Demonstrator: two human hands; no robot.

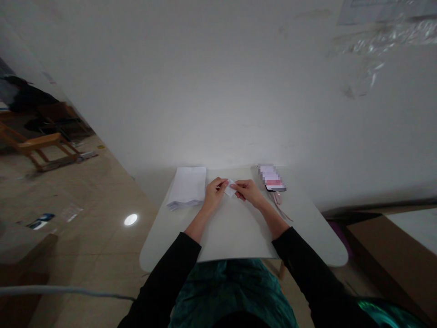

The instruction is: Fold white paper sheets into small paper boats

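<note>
Pinching, two-handed: one white paper piece (230, 187), small and seemingly folded, to the right of the paper stack (187, 184). Its exact folds are too small for me to make out.

Left hand (215, 193): one, just beside the right edge of the paper stack. Thumb and fingers drawn narrow, holding the near-stack side of the paper piece.

Right hand (247, 189): one, farther right of the paper stack. Grip likewise narrow, holding the opposite side of the paper piece.

Paper stack: one, white, lying on the tabletop (239, 232), its near edge showing several layers.

Phone (272, 177): one, screen up, well to the right of the paper stack, with a pink cord (279, 198) trailing off.

Handling notes, my judgement: light fingertip pressure suits so small a paper piece; a hard squeeze could wrinkle it. Edges are best matched before I press any crease, one hand steadying while the other works. Pressing against the bare surface right of the paper stack should give sharper creases than working between fingertips. My left elbow and wrist had best stay clear of the paper stack, lest its sheets slide.
</note>
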